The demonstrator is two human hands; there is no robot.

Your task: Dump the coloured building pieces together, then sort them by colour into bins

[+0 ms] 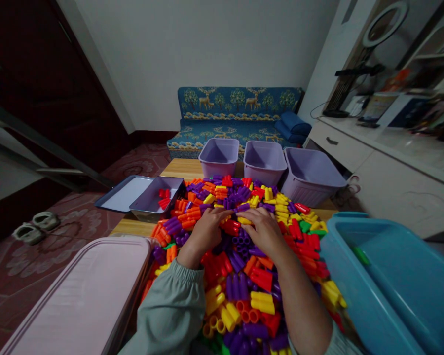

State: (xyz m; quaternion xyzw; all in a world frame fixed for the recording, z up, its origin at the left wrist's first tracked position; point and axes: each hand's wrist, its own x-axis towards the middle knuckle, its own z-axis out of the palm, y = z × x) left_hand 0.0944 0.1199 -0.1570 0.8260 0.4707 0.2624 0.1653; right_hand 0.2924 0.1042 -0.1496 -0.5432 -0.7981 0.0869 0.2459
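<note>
A big heap of plastic tube blocks [244, 276] in red, orange, yellow, purple and green covers the wooden table [177, 169]. Both my hands rest on top of the heap near its middle. My left hand [207, 229] lies knuckles up with fingers curled down into red and purple pieces; a grey-green sleeve covers that forearm. My right hand [262, 229] sits close beside it, fingers bent over yellow and purple blocks. What the fingers grip, if anything, is hidden under the hands.
Three lilac bins [264, 160] stand in a row at the table's far edge. A fourth lilac bin [156, 199] at the left holds a few red pieces, beside a flat lid [124, 195]. A pink lidded box [81, 296] is near left, a blue tub [392, 281] near right.
</note>
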